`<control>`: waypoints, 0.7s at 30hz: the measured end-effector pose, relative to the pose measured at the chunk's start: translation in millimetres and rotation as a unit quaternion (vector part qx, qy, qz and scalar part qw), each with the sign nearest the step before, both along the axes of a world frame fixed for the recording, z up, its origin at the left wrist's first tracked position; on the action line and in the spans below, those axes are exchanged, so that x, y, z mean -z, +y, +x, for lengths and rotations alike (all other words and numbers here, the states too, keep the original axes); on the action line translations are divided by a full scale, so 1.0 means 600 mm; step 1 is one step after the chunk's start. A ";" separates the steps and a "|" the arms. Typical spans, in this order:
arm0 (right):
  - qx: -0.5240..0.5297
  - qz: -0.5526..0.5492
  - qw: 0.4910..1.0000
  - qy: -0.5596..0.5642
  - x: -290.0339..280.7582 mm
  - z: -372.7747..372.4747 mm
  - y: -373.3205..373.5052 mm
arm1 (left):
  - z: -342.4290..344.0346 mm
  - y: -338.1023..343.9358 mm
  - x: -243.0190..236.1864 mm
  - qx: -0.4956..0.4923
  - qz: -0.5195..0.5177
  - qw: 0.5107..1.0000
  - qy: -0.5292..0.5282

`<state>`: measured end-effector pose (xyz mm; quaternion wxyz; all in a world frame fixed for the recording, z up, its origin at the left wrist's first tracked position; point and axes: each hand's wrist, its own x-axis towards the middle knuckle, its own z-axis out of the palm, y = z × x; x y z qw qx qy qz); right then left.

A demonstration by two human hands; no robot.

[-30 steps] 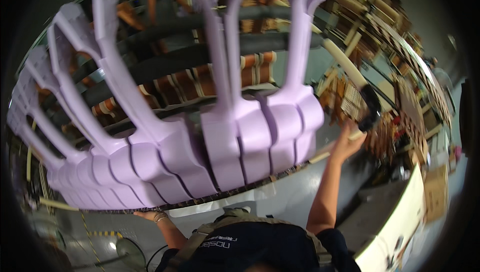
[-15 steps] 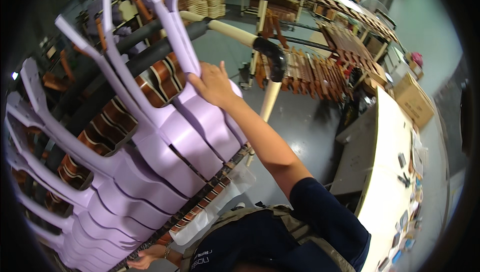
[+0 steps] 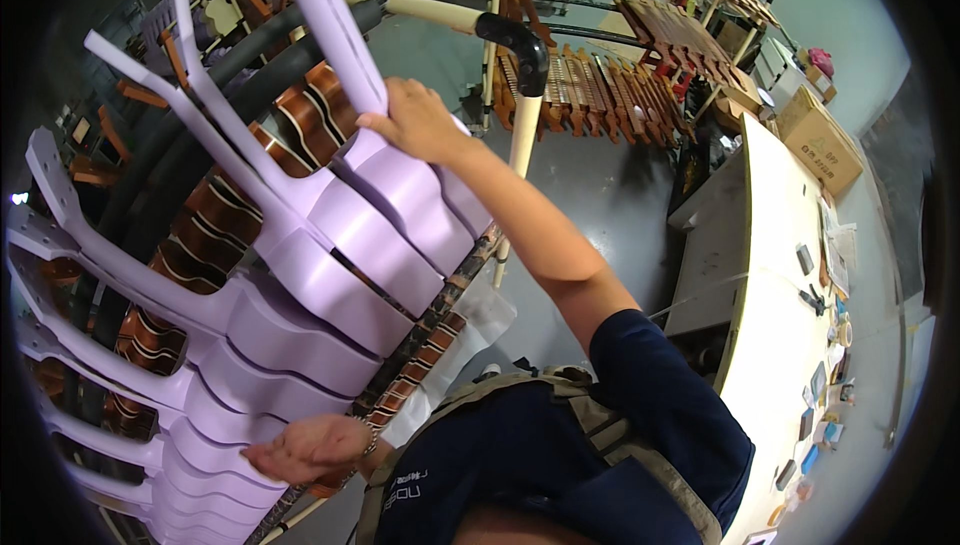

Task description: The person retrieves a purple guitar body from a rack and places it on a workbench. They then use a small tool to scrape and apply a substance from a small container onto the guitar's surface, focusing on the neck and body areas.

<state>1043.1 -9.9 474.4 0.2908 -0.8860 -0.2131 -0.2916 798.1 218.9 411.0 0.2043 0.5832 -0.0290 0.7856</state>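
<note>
A row of lilac guitars [image 3: 350, 290], or ukuleles, stands packed side by side on a rack at left, with their necks reaching up and to the left. At the far end of the row my right hand [image 3: 425, 123] is closed round the base of one neck [image 3: 345, 55], its thumb on the near side. My left hand [image 3: 310, 448] is over the nearer lilac bodies, fingers stretched out to the left and apart from a grip. Whether its fingertips touch a body I cannot tell. Behind the necks, brown bodies with white edging [image 3: 215, 215] show in a lower row.
The rack has black padded bars [image 3: 150, 135] and a cream pipe frame with a black corner joint [image 3: 515, 40]. Wooden necks [image 3: 610, 95] hang on another rack beyond. A long pale workbench [image 3: 780, 295] with small tools and a cardboard box [image 3: 820, 140] runs along the right.
My left hand has moved up and to the right from the rack's lower edge to over the lilac bodies. My right hand stays on the neck. The whole view has shifted slightly.
</note>
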 end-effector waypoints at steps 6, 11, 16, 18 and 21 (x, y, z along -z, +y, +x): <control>-0.122 0.045 0.982 0.138 -0.024 0.046 -0.025 | 0.032 -0.025 0.003 0.160 0.056 0.985 0.020; -0.126 0.059 0.966 0.219 -0.010 0.087 -0.013 | 0.050 -0.059 0.008 0.225 0.034 0.972 0.059; -0.228 0.106 0.927 0.278 -0.030 0.085 -0.032 | 0.053 -0.058 0.012 0.253 0.030 0.964 0.081; -0.224 0.079 0.932 0.275 -0.032 0.091 -0.035 | 0.055 -0.058 0.011 0.262 0.022 0.961 0.087; -0.204 0.090 0.944 0.244 -0.025 0.095 -0.026 | 0.053 -0.062 0.007 0.268 0.005 0.958 0.106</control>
